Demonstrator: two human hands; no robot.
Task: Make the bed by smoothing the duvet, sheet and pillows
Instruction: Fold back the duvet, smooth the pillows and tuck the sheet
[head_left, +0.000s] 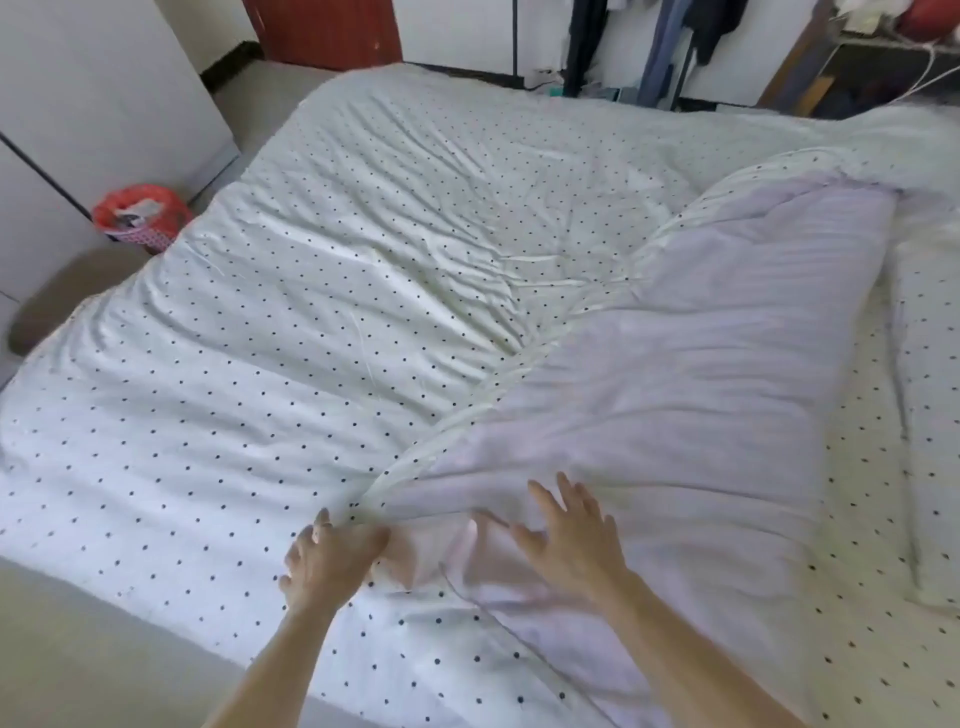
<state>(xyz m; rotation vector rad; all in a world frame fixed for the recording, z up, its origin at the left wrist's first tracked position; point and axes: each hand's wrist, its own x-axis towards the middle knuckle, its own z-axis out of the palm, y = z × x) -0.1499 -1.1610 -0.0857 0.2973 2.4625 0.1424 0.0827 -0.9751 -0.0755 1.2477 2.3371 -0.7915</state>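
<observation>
A white duvet with small dark dots covers most of the bed, creased in the middle. Its right part is folded back, showing a plain pale lilac underside. The dotted sheet shows at the right. My left hand pinches the folded duvet edge near the bed's front. My right hand lies flat with fingers spread on the lilac side. A dotted pillow lies at the far right edge.
A red-lined waste bin stands on the floor left of the bed, by white cupboards. Clothes hang on a rack beyond the bed. A shelf with cables sits at the back right. Grey floor lies left.
</observation>
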